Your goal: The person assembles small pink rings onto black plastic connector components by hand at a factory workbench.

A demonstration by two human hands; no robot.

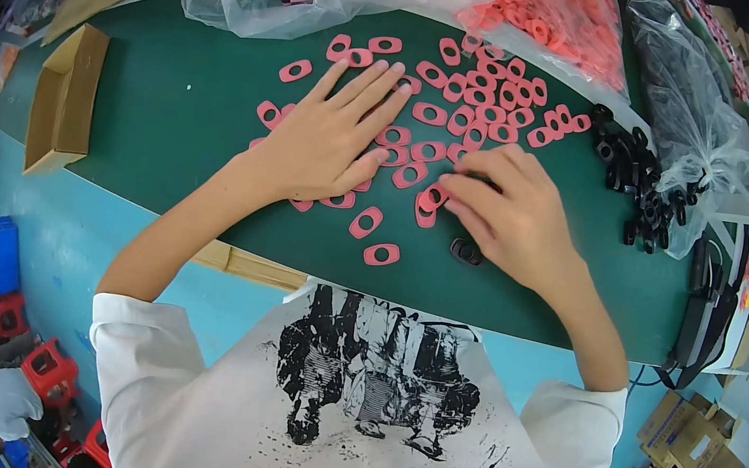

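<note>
Many flat pink oval rings (pixel 365 223), each with a hole, lie scattered on the green table (pixel 180 120). My left hand (pixel 326 136) rests flat over several of them, fingers stretched out, partly hiding the rings beneath. My right hand (pixel 512 206) is curled in a pinch, its fingertips at a pink ring (pixel 434 196) that overlaps another. Something dark shows between the curled fingers, too hidden to name. Just below this hand sits a black oval ring (pixel 466 252). A denser spread of pink rings (pixel 480 96) lies beyond it.
Clear plastic bags (pixel 350 1) of pink and black parts line the far edge. Black rings (pixel 633 165) are heaped at the right, beside another plastic bag (pixel 689 106). An open cardboard box (pixel 68 100) stands at the left edge. Red stools (pixel 51 370) and people are at lower left.
</note>
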